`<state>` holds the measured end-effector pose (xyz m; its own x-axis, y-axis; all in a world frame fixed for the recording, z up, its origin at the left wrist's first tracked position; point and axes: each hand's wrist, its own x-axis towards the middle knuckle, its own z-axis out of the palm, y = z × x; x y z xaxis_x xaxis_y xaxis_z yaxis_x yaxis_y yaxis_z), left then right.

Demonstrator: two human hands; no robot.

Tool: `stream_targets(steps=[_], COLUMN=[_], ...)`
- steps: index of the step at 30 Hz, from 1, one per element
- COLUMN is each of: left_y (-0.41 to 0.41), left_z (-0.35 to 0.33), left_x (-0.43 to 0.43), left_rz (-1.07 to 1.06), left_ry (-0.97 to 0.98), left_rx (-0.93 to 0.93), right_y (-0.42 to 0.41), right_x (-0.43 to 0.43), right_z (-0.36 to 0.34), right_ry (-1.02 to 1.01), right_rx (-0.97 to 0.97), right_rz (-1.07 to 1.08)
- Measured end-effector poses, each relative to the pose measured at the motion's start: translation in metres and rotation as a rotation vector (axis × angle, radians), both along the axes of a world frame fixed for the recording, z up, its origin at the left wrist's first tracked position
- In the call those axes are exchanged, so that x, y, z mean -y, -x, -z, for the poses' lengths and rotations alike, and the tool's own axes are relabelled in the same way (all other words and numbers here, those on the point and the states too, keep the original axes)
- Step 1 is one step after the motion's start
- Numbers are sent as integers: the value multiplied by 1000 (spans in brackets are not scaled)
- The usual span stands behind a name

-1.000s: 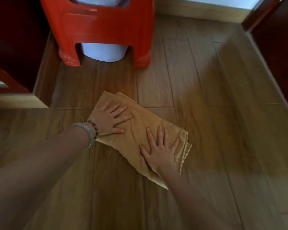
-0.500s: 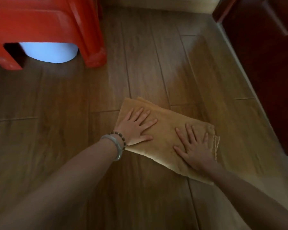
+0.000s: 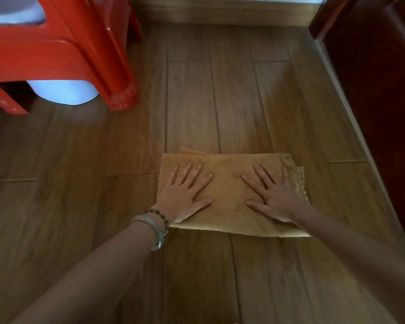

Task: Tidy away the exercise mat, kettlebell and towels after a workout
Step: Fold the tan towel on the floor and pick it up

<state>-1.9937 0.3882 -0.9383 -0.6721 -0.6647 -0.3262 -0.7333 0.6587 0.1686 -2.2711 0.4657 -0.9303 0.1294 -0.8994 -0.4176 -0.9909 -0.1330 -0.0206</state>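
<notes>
Pale jade bangle [image 3: 155,231] and dark beads circle the near left wrist. Both grips are wide and hold nothing: left hand [image 3: 185,191] and right hand [image 3: 275,196] press flat on the folded mustard-yellow cloth towel [image 3: 229,183], likely smoothing its layers against the brown wooden plank floor [image 3: 220,101]. Farther off, a red plastic stool [image 3: 68,54] hides most of a pale blue round tub [image 3: 66,94]. Mat and kettlebell are out of view.

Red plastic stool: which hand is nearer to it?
Left. The left hand presses flat on the folded towel's left half, the side toward the red plastic stool. The right hand presses its right half, farther away.
</notes>
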Motion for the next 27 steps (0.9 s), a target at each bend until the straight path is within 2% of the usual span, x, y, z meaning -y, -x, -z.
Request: stream_targets(steps=[5, 7, 9, 12, 14, 18, 21, 23, 27], left_y=[-21, -39, -60, -93, -106, -101, -86, -75, -67], left_z=[-5, -10, -21, -27, -31, -34, -38, -38, -42], left_x=[-4, -13, -22, -40, -49, -36, -18, -10, 3], left_rz=[-34, 2, 99, 355, 437, 363, 290, 321, 451], left_ry=[24, 13, 82, 225, 217, 199, 116, 24, -106], left_rx=[41, 68, 44, -92, -168, -338, -416, -332, 45], right_y=[-25, -44, -64, -88, -105, -138, -160, -173, -182], right_x=[-5, -18, -34, -55, -66, -94, -117, -123, -123], right_z=[-8, -10, -13, -14, -19, -37, -46, -47, -38], right_ry=[42, 104, 175, 237, 277, 371, 345, 274, 96], right_rx=[121, 156, 202, 269, 342, 459, 494, 493, 390], right_rz=[148, 203, 275, 340, 419, 535, 601, 617, 565])
